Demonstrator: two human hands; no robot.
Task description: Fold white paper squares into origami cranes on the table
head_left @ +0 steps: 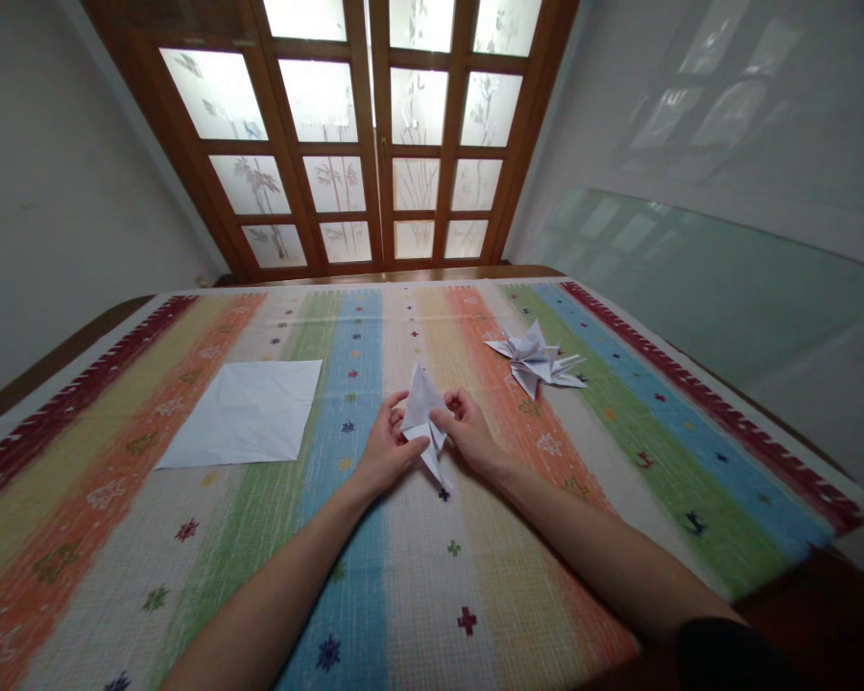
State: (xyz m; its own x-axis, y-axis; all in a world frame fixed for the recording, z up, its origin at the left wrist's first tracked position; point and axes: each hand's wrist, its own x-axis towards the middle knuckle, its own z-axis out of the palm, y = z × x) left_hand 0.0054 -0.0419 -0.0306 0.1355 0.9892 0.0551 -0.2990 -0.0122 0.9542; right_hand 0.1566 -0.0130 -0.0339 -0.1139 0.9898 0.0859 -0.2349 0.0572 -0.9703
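Observation:
Between my two hands is a piece of folded white paper (421, 398), with a pointed flap at the top and narrow points at the bottom. My left hand (390, 443) pinches its left side, thumb across the lower part. On the right edge, my right hand (468, 427) grips the paper with thumb and curled fingers. The paper is held just over the striped tablecloth; whether it touches the cloth I cannot tell. Folded white paper cranes (537, 360) lie clustered to the right, beyond my right hand. Flat white paper sheets (252, 413) lie to the left.
A tablecloth (360, 576) with coloured stripes and small motifs covers the table. Wooden doors with frosted panes (331, 101) stand beyond the far edge. A pale glass panel (691, 278) leans along the right wall, and a white wall (64, 173) rises on the left.

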